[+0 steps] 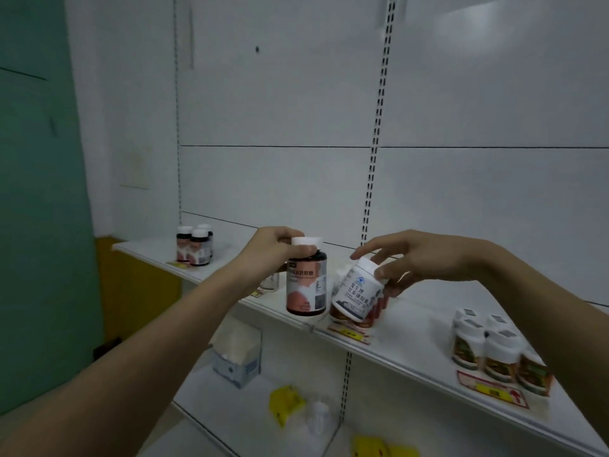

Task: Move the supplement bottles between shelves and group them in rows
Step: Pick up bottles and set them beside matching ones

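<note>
My left hand (pixel 273 247) grips a dark bottle (pixel 306 285) with a white cap and pink label by its neck, holding it upright just above the white shelf (pixel 412 338). My right hand (pixel 408 262) holds a white bottle (pixel 357 293) with blue print, tilted to the left, over a few red-based bottles (pixel 374 313) standing on the shelf. Three matching dark bottles (pixel 194 245) stand grouped at the shelf's far left end. Several white-capped bottles (pixel 494 351) with green and orange labels stand at the right front.
A clear bottle (pixel 270 280) stands behind my left wrist. On the lower shelf lie an open white carton (pixel 239 354), yellow packets (pixel 285 404) and a pale bottle (pixel 318 420). Price tags (pixel 491 390) line the shelf edge. A slotted upright (pixel 372 159) runs up the back panel.
</note>
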`<action>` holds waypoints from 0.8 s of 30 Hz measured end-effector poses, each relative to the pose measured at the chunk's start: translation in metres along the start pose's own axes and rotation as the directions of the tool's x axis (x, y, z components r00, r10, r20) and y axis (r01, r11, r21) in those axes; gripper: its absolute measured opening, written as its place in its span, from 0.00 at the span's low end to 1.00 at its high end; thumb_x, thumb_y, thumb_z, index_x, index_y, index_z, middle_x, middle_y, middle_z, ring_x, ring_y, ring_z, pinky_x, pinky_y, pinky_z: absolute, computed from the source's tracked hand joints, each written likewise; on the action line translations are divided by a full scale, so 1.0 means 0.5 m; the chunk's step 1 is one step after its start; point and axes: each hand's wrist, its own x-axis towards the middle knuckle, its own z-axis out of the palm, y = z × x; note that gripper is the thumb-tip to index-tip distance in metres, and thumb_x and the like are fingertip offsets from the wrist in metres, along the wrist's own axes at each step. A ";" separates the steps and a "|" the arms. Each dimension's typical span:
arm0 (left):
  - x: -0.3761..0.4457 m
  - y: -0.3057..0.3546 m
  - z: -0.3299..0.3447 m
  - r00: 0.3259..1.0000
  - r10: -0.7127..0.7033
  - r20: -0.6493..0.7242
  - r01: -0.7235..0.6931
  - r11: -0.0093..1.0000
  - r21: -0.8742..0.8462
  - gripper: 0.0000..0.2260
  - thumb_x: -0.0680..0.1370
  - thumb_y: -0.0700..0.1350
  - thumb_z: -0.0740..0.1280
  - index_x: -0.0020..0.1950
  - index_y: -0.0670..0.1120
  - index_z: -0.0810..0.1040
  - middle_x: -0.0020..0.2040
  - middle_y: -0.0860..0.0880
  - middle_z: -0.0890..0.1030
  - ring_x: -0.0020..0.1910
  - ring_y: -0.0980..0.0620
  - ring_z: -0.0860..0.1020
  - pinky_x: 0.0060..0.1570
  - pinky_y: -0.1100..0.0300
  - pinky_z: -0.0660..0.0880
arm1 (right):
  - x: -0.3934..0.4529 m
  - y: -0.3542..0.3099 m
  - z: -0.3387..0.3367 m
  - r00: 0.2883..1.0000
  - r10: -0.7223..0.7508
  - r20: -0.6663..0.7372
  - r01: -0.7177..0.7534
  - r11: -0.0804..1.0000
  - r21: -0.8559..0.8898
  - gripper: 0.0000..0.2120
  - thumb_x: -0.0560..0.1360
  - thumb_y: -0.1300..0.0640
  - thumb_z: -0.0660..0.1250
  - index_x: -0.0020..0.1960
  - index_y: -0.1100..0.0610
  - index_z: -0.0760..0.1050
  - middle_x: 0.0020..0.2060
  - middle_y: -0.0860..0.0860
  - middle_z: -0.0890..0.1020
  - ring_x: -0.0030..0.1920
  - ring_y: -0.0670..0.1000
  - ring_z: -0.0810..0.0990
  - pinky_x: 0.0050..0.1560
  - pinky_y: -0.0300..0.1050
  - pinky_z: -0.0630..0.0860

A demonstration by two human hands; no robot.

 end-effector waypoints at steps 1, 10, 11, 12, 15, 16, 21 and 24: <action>0.008 -0.013 -0.035 1.000 0.001 -0.005 -0.001 1.000 0.005 0.14 0.74 0.41 0.73 0.59 0.42 0.79 0.53 0.45 0.83 0.53 0.49 0.82 0.56 0.53 0.79 | 0.029 -0.017 0.014 1.000 0.006 -0.006 -0.006 1.000 0.002 0.18 0.77 0.61 0.68 0.59 0.40 0.79 0.58 0.50 0.80 0.51 0.52 0.85 0.49 0.46 0.83; 0.122 -0.082 -0.318 0.992 0.061 -0.113 -0.062 0.998 -0.007 0.18 0.74 0.43 0.73 0.63 0.42 0.78 0.55 0.46 0.82 0.51 0.53 0.80 0.42 0.63 0.75 | 0.271 -0.149 0.080 0.977 0.047 -0.208 -0.075 0.989 -0.128 0.16 0.78 0.58 0.67 0.62 0.43 0.77 0.57 0.51 0.77 0.45 0.54 0.86 0.39 0.37 0.81; 0.138 -0.087 -0.337 0.990 0.069 -0.126 -0.071 0.997 -0.012 0.18 0.74 0.43 0.73 0.63 0.42 0.78 0.54 0.47 0.82 0.50 0.53 0.81 0.41 0.63 0.75 | 0.298 -0.157 0.082 0.968 0.048 -0.247 -0.087 0.985 -0.150 0.17 0.78 0.58 0.68 0.64 0.45 0.75 0.56 0.52 0.78 0.44 0.55 0.86 0.39 0.37 0.81; 0.155 -0.093 -0.354 0.988 0.074 -0.138 -0.078 0.997 -0.019 0.18 0.74 0.43 0.73 0.62 0.42 0.78 0.54 0.47 0.83 0.50 0.52 0.81 0.42 0.62 0.75 | 0.323 -0.164 0.083 0.957 0.048 -0.286 -0.098 0.981 -0.166 0.18 0.78 0.57 0.68 0.66 0.47 0.74 0.55 0.52 0.79 0.42 0.55 0.86 0.38 0.37 0.81; 0.215 -0.118 -0.390 0.985 0.087 -0.152 -0.095 0.994 -0.047 0.18 0.74 0.43 0.74 0.62 0.43 0.78 0.54 0.46 0.83 0.51 0.52 0.81 0.44 0.62 0.76 | 0.400 -0.173 0.074 0.917 0.054 -0.394 -0.132 0.976 -0.175 0.19 0.76 0.56 0.71 0.66 0.52 0.73 0.50 0.53 0.81 0.37 0.54 0.86 0.35 0.39 0.81; 0.236 -0.129 -0.397 0.985 0.093 -0.147 -0.101 0.994 -0.048 0.18 0.74 0.44 0.73 0.63 0.43 0.78 0.54 0.47 0.83 0.50 0.53 0.81 0.43 0.63 0.75 | 0.425 -0.171 0.070 0.903 0.055 -0.425 -0.142 0.974 -0.176 0.18 0.76 0.55 0.72 0.64 0.53 0.74 0.49 0.54 0.82 0.35 0.53 0.86 0.35 0.39 0.82; 0.351 -0.190 -0.405 0.990 0.093 -0.103 -0.099 0.994 -0.056 0.19 0.73 0.42 0.74 0.63 0.41 0.77 0.56 0.44 0.82 0.55 0.49 0.81 0.51 0.59 0.77 | 0.560 -0.121 0.046 0.853 0.073 -0.517 -0.193 0.964 -0.183 0.15 0.74 0.53 0.73 0.58 0.55 0.77 0.44 0.55 0.83 0.36 0.53 0.84 0.30 0.39 0.79; 0.421 -0.226 -0.399 0.994 0.090 -0.066 -0.094 0.994 -0.062 0.20 0.73 0.42 0.74 0.63 0.41 0.77 0.57 0.44 0.82 0.56 0.49 0.81 0.56 0.55 0.77 | 0.645 -0.065 0.037 0.836 0.108 -0.538 -0.226 0.961 -0.157 0.14 0.74 0.52 0.73 0.57 0.54 0.77 0.44 0.54 0.83 0.37 0.52 0.84 0.30 0.40 0.80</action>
